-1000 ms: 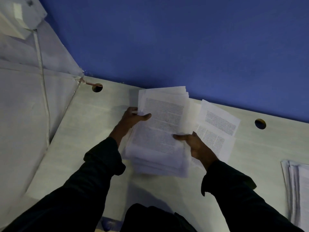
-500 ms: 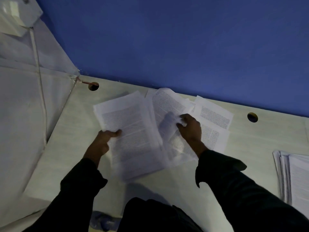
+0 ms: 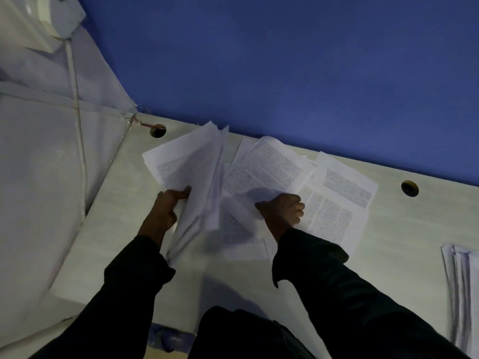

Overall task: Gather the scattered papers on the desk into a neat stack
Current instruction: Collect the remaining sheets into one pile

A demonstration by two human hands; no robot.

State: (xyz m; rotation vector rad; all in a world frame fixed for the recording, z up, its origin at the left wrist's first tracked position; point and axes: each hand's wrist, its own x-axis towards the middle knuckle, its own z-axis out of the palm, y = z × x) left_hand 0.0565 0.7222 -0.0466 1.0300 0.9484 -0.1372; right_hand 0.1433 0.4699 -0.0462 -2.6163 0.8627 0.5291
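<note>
Since 0.5 s ago the thick bundle of white printed sheets (image 3: 193, 182) has tipped up on edge in the left hand (image 3: 166, 206) w/ thumb clamped, right hand (image 3: 281, 209) curled gripping loose printed pages (image 3: 267, 169) lying on the pale table (image 3: 404, 229); approx. half gathered, another white pile (image 3: 461, 294) at far right untouched.

A deep blue wall (image 3: 285, 60) runs along the far side of a pale, wood-grained desk (image 3: 388, 255) with two round cable holes. A grey-white partition (image 3: 39, 164) stands on the left, a cord (image 3: 77, 112) running down it. The light is dim.
</note>
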